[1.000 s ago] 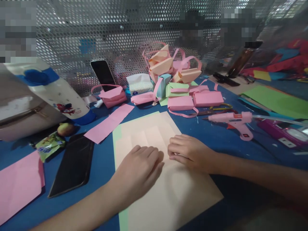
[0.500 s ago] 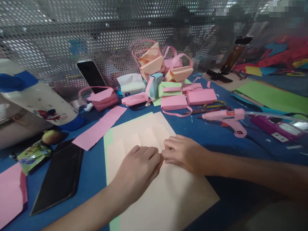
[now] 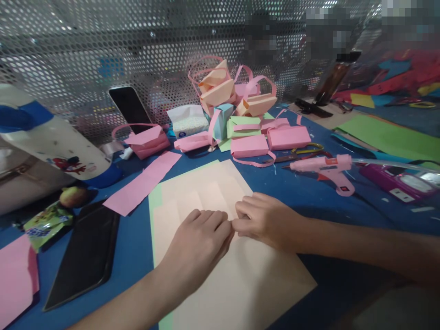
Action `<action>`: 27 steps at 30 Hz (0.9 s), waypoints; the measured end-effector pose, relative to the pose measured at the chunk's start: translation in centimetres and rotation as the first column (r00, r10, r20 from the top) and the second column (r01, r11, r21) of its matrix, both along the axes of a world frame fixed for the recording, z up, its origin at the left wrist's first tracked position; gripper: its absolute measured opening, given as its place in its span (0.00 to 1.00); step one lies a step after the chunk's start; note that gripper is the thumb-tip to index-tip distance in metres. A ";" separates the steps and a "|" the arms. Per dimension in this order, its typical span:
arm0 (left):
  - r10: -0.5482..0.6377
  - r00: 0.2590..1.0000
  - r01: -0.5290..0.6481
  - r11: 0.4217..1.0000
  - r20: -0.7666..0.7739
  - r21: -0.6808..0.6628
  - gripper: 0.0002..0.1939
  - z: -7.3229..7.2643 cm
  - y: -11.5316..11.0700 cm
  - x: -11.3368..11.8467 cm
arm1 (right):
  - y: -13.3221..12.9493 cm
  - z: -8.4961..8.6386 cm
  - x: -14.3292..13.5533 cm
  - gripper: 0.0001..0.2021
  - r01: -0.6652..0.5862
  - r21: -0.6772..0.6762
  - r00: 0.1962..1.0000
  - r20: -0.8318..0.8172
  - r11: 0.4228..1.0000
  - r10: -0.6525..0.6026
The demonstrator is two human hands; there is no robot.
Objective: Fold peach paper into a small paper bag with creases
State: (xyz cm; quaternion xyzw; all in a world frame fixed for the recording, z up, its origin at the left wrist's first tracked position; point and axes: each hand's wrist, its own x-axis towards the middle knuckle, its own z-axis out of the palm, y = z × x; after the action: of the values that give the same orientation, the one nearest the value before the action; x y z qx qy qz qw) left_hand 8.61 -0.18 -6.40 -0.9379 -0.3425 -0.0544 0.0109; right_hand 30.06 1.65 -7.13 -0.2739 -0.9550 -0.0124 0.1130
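A creased piece of cream paper [image 3: 202,197] lies over larger cream sheets [image 3: 227,293], with parallel fold lines across it. My left hand [image 3: 204,236] is closed on its near edge, fingertips curled under and hidden. Right beside it, my right hand [image 3: 263,220] pinches the same creased paper near its right corner. The two hands meet at the fingertips. Beneath the cream sheets, a strip of green paper [image 3: 156,197] shows along the left side.
Folded paper bags [image 3: 249,145] are piled at the back. A pink glue gun [image 3: 326,167] and purple power strip [image 3: 395,183] lie right. To the left are a pink paper strip [image 3: 144,183], a dark phone-like slab [image 3: 82,256], a snack packet [image 3: 48,225] and a bottle [image 3: 58,142].
Both hands stay in nearly the same place on the creased paper, with only a tiny shift of the fingers. The other things have not moved noticeably.
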 end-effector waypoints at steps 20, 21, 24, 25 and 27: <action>-0.121 0.964 0.114 0.993 0.236 0.044 0.16 -0.3 -1.8 -2.2 | -3.9 0.7 2.7 0.16 0.119 0.214 0.992 -0.061 0.970 -0.109; -0.118 0.963 0.111 0.993 0.243 0.042 0.16 -0.4 -1.7 -2.3 | -3.9 0.8 3.0 0.17 0.145 0.206 0.989 -0.049 0.968 -0.137; -0.114 0.963 0.109 0.994 0.245 0.030 0.18 -0.7 -1.8 -2.4 | -4.3 0.9 4.1 0.23 0.210 0.171 0.977 -0.018 0.963 -0.211; -0.111 0.964 0.108 0.994 0.243 0.025 0.19 -0.8 -1.8 -2.4 | -4.4 0.9 4.4 0.24 0.230 0.157 0.973 -0.016 0.960 -0.231; -0.109 0.966 0.108 0.994 0.234 0.015 0.18 -0.8 -1.8 -2.5 | -4.8 0.7 4.8 0.25 0.259 0.146 0.966 -0.018 0.955 -0.259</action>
State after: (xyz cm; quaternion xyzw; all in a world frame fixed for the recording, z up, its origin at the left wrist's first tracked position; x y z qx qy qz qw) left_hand 6.15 -1.97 -7.21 -0.9422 -0.2895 -0.1655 -0.0314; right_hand 34.90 -3.17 -6.45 -0.3876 -0.9075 -0.0974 0.1294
